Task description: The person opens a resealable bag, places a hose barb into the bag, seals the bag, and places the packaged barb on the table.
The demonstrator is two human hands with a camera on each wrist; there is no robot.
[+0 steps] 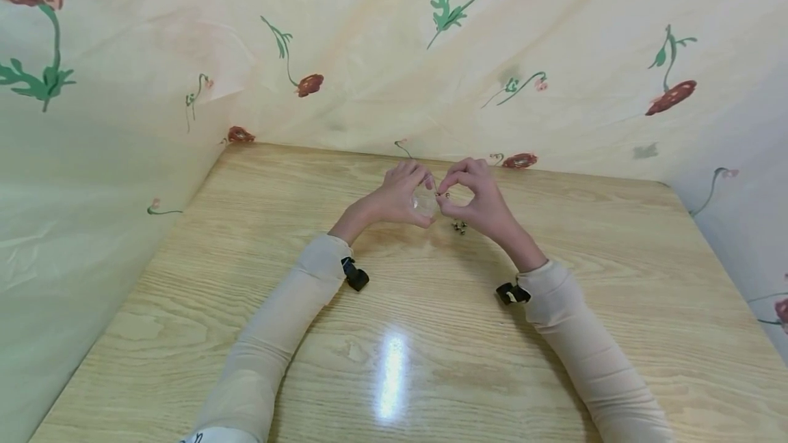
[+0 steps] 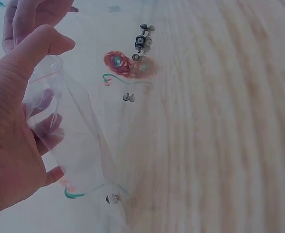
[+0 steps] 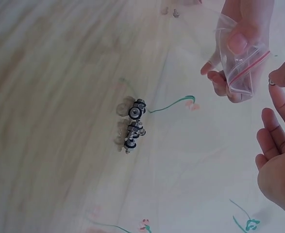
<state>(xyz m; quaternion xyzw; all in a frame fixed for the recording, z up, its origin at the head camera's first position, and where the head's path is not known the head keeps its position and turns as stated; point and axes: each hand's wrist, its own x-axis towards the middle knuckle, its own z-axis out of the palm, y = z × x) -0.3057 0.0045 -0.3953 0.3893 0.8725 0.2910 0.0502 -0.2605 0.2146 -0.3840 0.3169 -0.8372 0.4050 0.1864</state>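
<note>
One clear bag (image 3: 243,83) in curled left hand (image 1: 397,195), red-striped end toward right hand (image 1: 479,200), probably keeping film spread. Right hand pinches tiny metal part (image 3: 272,82) between finger and thumb, close hold presumably suiting its size. Hardware cluster (image 1: 460,227) nearby on worktop (image 1: 443,313), likely for short reach. Worktop wood-grained, glossy; floral sheeting (image 1: 369,19) behind and at sides.

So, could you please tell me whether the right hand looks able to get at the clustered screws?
Probably yes: the screws lie uncovered on the table near the right hand, with nothing visible in between. It pinches a small metal piece, though, and may need to release that first.
</note>
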